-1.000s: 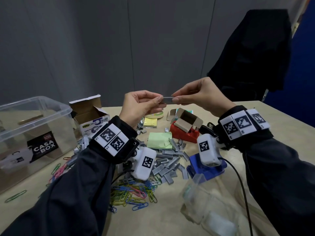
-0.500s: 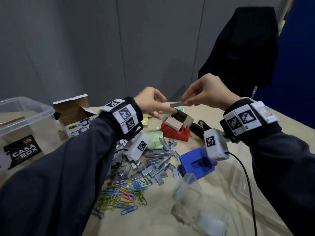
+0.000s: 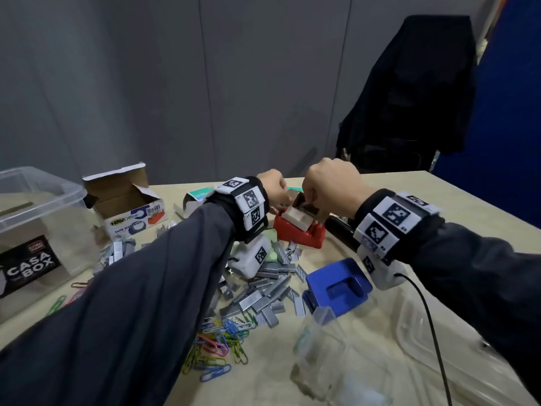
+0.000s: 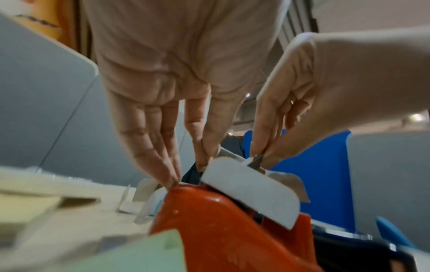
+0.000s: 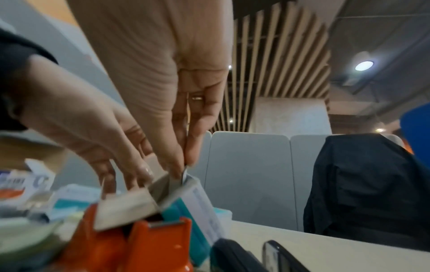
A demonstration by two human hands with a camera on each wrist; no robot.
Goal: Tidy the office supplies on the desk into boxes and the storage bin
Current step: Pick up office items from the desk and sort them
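The strip of grey metal staples (image 5: pixel 184 175) was pinched between the thumb and forefinger of the right hand (image 3: pixel 330 189) and hung at the open mouth of the small teal-and-white cardboard staple box (image 5: pixel 197 204), which sat propped on top of the red plastic tape dispenser (image 3: pixel 298 232) near the middle of the beige desk (image 3: pixel 439 218). The left hand (image 3: pixel 270 187) had its fingers straight and close together, their tips pressed on the box's grey cardboard flap (image 4: pixel 250 191) to steady it. Judged from this, the tidying was at an early stage: one strip was going in, while a heap of loose grey staple strips (image 3: pixel 263 291) and a scatter of coloured wire paper clips (image 3: pixel 216 350) lay on the desk in front of the dispenser. The blue plastic hole punch (image 3: pixel 339 285) sat just right of the staples, and the clear plastic storage bin labelled CASA BOX (image 3: pixel 44 186) stood at the left edge beside an open white cardboard tape dispenser box (image 3: pixel 137 212); what the bin held could not be told through its glare. Most of the sorting seemed left to do.
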